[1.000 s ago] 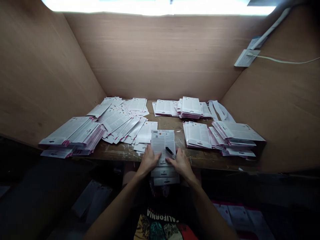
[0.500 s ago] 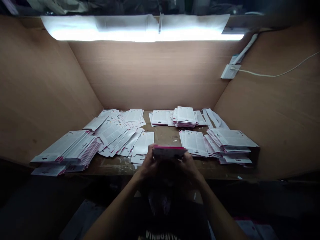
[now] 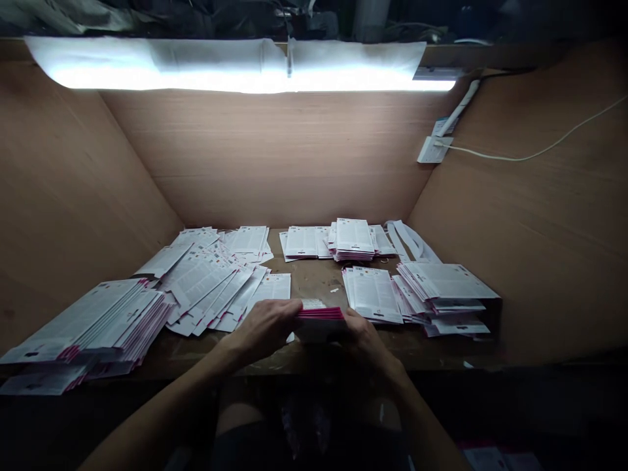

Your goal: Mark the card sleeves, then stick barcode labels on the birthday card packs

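Observation:
Between my two hands is a small stack of white packets with pink edges (image 3: 320,314), held upright over the front of the table (image 3: 314,278). My left hand (image 3: 269,322) closes on the stack's left end, thumb and fingers along its top. My right hand (image 3: 364,333) grips the right end; some of its fingers are in shadow. The stack's near face is dark. Just beyond my left hand lies a fanned spread of white packets (image 3: 206,278). To the right of my right hand rests a leaning row of packets (image 3: 375,294).
At the left stands a tall packet pile (image 3: 93,314), overhanging the front edge. Another pile (image 3: 454,281) sits at the right, beside white strips (image 3: 415,242). More packets (image 3: 354,237) lie by the back panel. A lamp (image 3: 245,69) hangs above; a cable (image 3: 520,158) runs from a socket (image 3: 434,149).
The view has shifted, and the table appears lower and nearer. The stack has tipped so several pink edges show on top. My left hand has turned over the stack's left end.

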{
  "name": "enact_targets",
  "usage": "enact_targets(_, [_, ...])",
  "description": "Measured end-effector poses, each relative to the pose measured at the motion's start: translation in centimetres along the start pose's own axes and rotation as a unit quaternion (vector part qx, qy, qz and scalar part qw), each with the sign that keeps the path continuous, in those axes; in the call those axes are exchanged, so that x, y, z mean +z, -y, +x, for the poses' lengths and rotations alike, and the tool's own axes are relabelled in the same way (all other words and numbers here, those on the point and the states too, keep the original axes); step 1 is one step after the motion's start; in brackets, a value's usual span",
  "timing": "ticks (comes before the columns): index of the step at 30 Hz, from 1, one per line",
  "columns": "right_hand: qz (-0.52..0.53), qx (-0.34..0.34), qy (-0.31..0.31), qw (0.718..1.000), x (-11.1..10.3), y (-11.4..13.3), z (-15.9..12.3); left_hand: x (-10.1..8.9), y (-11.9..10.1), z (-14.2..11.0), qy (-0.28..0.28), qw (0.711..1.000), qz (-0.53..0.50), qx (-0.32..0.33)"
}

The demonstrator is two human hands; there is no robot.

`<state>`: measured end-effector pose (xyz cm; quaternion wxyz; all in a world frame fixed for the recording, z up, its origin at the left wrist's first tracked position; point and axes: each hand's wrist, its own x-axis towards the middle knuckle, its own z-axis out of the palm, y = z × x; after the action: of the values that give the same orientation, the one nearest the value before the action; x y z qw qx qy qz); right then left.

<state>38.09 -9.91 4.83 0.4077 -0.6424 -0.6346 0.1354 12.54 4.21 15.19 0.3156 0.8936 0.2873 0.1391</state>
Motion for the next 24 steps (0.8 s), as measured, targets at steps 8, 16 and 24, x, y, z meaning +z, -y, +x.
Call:
enact_targets(8, [0.009, 0.028, -0.159, 0.987, 4.6, -4.7, -2.8, -4.8, 10.7, 14.9, -0.282, 0.856, -0.343, -0.264])
enact_targets(16, [-0.029, 0.019, -0.083, 0.996, 5.4, -4.7, -2.1, -1.5, 12.8, 25.6, -0.262, 0.858, -0.283, -0.34])
enact_targets(24, [-0.036, 0.028, -0.044, 0.998, 4.9, -4.9, -2.7, -1.2, 13.4, 22.6, -0.26, 0.907, -0.123, -0.308])
